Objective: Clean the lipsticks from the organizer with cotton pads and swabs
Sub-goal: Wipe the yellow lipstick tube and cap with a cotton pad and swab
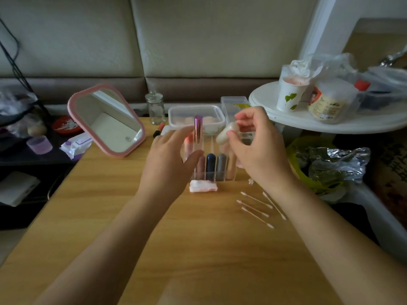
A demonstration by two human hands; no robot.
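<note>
– Clear acrylic between the two hands: what is it?
– The organizer (220,176), standing on the wooden worktop (88,194). The left hand (169,159) is at its left side, released, fingers loosely spread and grasping nothing. Whether its thumb touches the wall cannot be told.
– And the right hand?
– The right hand (253,148) is raised over the organizer's right end. It pinches a cream-white lipstick (226,133) between thumb and fingertips, with the tube tilted.
– Where are the other lipsticks?
– Upright in the organizer. A purple-capped lipstick (198,128) stands just beyond the left hand's fingertips. A dark blue lipstick (210,165) and a grey lipstick (221,165) stand side by side between the two hands.
– The cleaning things?
– A folded cotton pad (203,186) lies on the worktop against the organizer's near side, just right of the left wrist. Several cotton swabs (256,199) lie loose beside the right forearm, on its left.
– Around them?
– A pink-framed mirror (105,119) leans well left of the left hand. A glass bottle (155,106) and a lidded clear box (196,111) stand beyond both hands. A paper cup (289,97) stands on a white round table (330,126), beyond and right of the right hand.
</note>
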